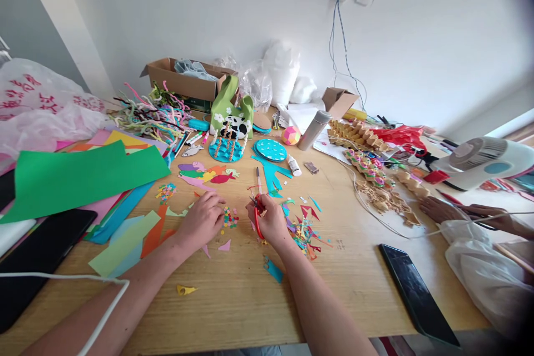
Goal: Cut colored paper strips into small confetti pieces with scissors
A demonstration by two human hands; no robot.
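My right hand (269,217) is closed around scissors (257,228) with red handles, over the middle of the table. My left hand (204,214) lies low to the left of it, fingers slightly bent and apart, its fingertips beside a small cluster of coloured paper dots (231,218). Further up lie cut paper fish (223,174) in several colours and a pen (258,178). A heap of paper scraps (306,231) spreads right of my right hand. Another pile of paper dots (166,193) sits beyond my left forearm. Small pink scraps (224,246) lie nearer me.
Green paper (87,175) covers stacked coloured sheets at left. Blue discs (270,151), a panda bag (231,114) and a grey bottle (315,129) stand behind. A phone (417,292) lies at right, near another person's hands (442,210) and a white fan (484,161).
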